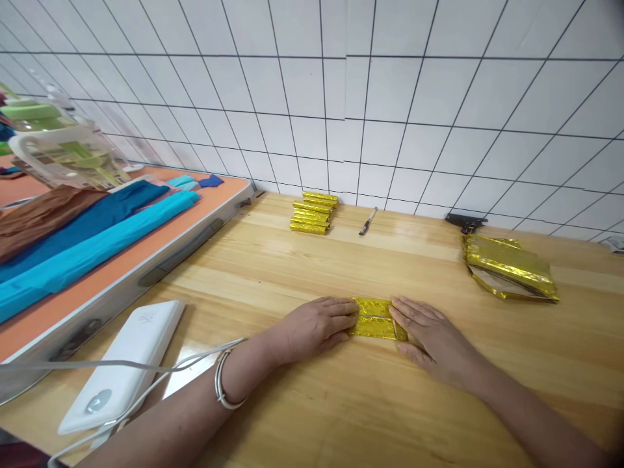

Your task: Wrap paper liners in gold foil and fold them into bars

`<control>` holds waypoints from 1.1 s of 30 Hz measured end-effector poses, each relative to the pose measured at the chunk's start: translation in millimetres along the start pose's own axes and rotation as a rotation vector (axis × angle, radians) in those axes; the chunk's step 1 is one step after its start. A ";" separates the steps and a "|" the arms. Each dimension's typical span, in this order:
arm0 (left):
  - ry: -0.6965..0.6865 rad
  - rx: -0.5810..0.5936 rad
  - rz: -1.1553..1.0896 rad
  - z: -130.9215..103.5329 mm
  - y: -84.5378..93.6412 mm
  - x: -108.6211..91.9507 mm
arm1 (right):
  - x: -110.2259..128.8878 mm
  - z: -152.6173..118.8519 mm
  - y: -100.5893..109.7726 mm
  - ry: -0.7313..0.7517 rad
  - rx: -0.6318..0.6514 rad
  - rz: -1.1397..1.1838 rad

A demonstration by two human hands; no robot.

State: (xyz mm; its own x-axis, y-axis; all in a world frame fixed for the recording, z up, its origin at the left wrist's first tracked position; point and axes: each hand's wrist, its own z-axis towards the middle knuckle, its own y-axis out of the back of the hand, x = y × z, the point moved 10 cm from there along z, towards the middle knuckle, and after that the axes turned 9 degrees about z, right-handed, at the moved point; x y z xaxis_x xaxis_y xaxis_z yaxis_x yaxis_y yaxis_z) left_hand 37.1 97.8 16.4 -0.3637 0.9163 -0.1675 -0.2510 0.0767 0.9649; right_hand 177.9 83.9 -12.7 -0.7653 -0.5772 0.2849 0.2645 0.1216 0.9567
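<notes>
A small sheet of gold foil paper (374, 318) lies on the wooden table (302, 403), with a seam or fold line running across its middle. My left hand (316, 328) lies over its left end, fingers stretched out and pressing down. At the right end, my right hand (433, 335) rests with fingertips on the foil and its thumb apart, near the lower corner. Part of each end is hidden beneath the fingers. Beyond my hands, several narrow folded gold foil pieces (312, 214) lie in a row near the wall.
A stack of gold foil sheets (511, 263) sits at the right near a black clip (467, 222). A pen (368, 221) lies by the tiled wall. On the left are a white power bank (124, 364) with cables and an orange board (214, 205) bearing blue and brown paper.
</notes>
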 end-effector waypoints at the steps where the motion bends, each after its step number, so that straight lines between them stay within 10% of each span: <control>1: -0.003 -0.007 0.018 0.8 1.8 -1.2 | 0.5 0.1 1.0 0.004 -0.005 0.003; 12: -0.053 -0.028 0.184 -1.6 -5.3 -9.8 | 4.8 -3.0 4.6 0.016 -0.037 -0.009; 22: -0.021 -0.071 0.139 -2.9 -5.3 -6.6 | -3.9 -24.3 26.2 -0.065 -0.374 0.082; 33: -0.007 -0.112 0.090 -3.2 -3.2 -3.6 | 19.8 -17.0 16.9 0.162 -0.272 -0.092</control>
State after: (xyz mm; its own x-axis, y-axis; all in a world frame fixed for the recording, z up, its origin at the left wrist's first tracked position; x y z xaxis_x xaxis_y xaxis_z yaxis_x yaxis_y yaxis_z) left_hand 36.3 93.0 13.3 -0.3835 0.9201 -0.0793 -0.3160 -0.0501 0.9474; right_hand 177.2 60.8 8.2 -0.6958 -0.6991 0.1645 0.3627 -0.1444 0.9206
